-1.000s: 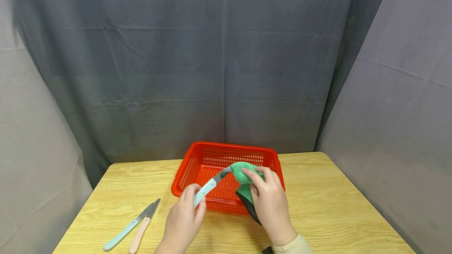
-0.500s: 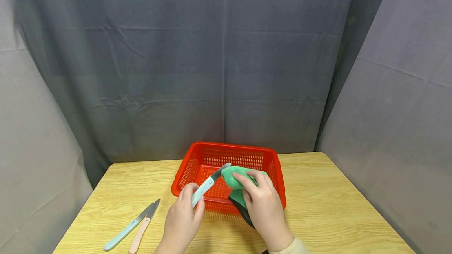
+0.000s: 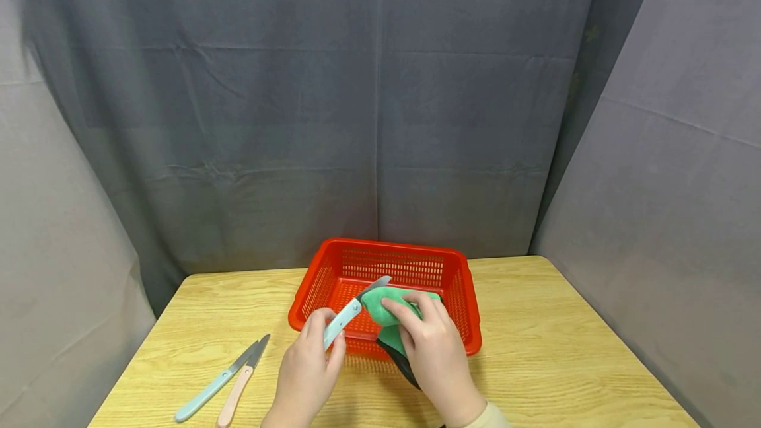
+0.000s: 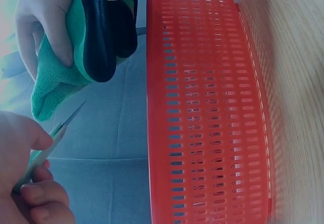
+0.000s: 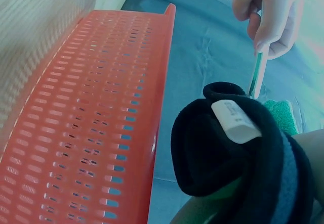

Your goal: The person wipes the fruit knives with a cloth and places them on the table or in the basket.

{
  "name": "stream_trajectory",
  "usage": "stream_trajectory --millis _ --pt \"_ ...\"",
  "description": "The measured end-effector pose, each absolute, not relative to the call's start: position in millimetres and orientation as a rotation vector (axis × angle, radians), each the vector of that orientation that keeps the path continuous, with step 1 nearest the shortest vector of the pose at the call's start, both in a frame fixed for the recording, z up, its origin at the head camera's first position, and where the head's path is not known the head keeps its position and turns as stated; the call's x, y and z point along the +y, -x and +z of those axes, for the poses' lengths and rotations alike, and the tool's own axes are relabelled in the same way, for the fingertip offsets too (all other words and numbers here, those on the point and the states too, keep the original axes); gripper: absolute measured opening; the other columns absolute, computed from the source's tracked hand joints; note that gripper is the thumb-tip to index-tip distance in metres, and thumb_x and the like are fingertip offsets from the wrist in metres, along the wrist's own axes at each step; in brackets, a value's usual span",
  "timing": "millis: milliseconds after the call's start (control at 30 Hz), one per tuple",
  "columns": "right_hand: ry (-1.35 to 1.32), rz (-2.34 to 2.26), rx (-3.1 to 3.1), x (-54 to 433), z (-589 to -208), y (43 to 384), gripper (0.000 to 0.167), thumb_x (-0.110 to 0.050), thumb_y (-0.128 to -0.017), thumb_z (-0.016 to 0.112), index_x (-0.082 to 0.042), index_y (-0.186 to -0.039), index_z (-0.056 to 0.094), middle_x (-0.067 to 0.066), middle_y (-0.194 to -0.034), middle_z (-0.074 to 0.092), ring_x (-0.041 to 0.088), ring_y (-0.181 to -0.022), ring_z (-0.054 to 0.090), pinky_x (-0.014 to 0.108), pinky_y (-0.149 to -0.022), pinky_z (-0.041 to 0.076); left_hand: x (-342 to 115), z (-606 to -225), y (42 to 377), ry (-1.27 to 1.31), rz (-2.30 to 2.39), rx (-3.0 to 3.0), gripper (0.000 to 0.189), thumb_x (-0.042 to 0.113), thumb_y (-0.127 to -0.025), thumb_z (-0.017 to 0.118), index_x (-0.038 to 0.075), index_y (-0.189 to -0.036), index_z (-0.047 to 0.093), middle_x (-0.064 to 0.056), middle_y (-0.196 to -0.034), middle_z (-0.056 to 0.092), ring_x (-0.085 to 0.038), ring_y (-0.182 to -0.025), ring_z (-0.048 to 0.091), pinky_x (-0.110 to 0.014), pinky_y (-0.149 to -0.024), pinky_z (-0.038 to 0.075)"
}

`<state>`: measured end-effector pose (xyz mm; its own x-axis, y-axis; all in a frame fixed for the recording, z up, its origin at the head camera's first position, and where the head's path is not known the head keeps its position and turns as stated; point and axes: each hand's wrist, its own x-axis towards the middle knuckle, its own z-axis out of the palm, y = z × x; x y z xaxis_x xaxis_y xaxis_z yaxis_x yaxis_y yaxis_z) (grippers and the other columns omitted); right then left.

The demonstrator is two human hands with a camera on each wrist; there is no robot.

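Observation:
My left hand (image 3: 304, 368) grips the light blue handle of a knife (image 3: 343, 323), its blade pointing up and to the right over the basket. In my right hand (image 3: 436, 355) is a folded green cloth (image 3: 380, 304) with a black edge, pinched between thumb and fingers. The cloth lies against the blade close to the handle, and the blade's tip shows beyond it. In the right wrist view, a white tag (image 5: 236, 121) sticks out from the cloth's black side.
A red plastic basket (image 3: 470, 302) with slotted walls stands behind my hands. To the left on the wooden table (image 3: 571, 349) lie another light blue-handled knife (image 3: 205, 398) and a pink-handled knife (image 3: 235, 396), blades touching or overlapping. Grey curtains (image 3: 267, 117) surround the table.
My right hand and the cloth have moved left and down along the blade, from its tip toward the handle. The tip, covered before, now shows. My left hand has barely moved.

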<state>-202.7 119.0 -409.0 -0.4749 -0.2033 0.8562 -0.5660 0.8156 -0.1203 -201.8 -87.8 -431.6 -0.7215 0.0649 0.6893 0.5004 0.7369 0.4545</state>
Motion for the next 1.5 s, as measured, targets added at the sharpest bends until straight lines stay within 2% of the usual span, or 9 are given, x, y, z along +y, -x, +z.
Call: stream_trajectory --millis 500,900,1133,1500 --pt "-0.556 0.475 -2.105 117.3 -411.4 201.6 0.055 0.004 -0.072 0.090 -0.024 -0.117 0.077 0.007 -0.109 0.067 0.025 -0.093 0.065 0.034 -0.073 0.061 -87.7 -432.3 201.7 0.481 -0.840 -2.272 0.032 0.007 -0.085 0.077 0.007 -0.111 0.059 0.006 -0.075 0.041 0.002 -0.053 0.028 -0.016 -0.046 0.028" --pt "-0.501 0.468 -2.075 120.3 -409.2 203.5 0.055 0.009 -0.071 0.087 -0.021 -0.115 0.077 0.008 -0.108 0.068 0.027 -0.091 0.064 0.034 -0.068 0.060 -87.7 -430.8 200.5 0.538 -0.826 -2.247 0.030 0.007 -0.086 0.076 0.008 -0.110 0.059 0.008 -0.078 0.045 0.003 -0.055 0.029 -0.016 -0.048 0.030" --pt "-0.431 0.466 -2.080 124.1 -407.4 204.1 0.055 0.012 -0.070 0.086 -0.020 -0.115 0.078 0.010 -0.107 0.067 0.030 -0.092 0.065 0.038 -0.069 0.060 -87.0 -431.1 200.1 0.546 -0.827 -2.220 0.030 0.007 -0.085 0.077 0.008 -0.109 0.059 0.009 -0.076 0.042 0.003 -0.055 0.028 -0.015 -0.048 0.028" --pt "-0.312 0.488 -2.076 134.6 -402.7 206.4 0.056 0.015 -0.070 0.084 -0.017 -0.115 0.078 0.016 -0.106 0.067 0.035 -0.087 0.064 0.044 -0.069 0.060 -86.4 -431.5 199.9 0.551 -0.826 -2.213 0.030 0.008 -0.086 0.077 0.009 -0.110 0.059 0.011 -0.075 0.039 0.005 -0.054 0.026 -0.014 -0.047 0.026"
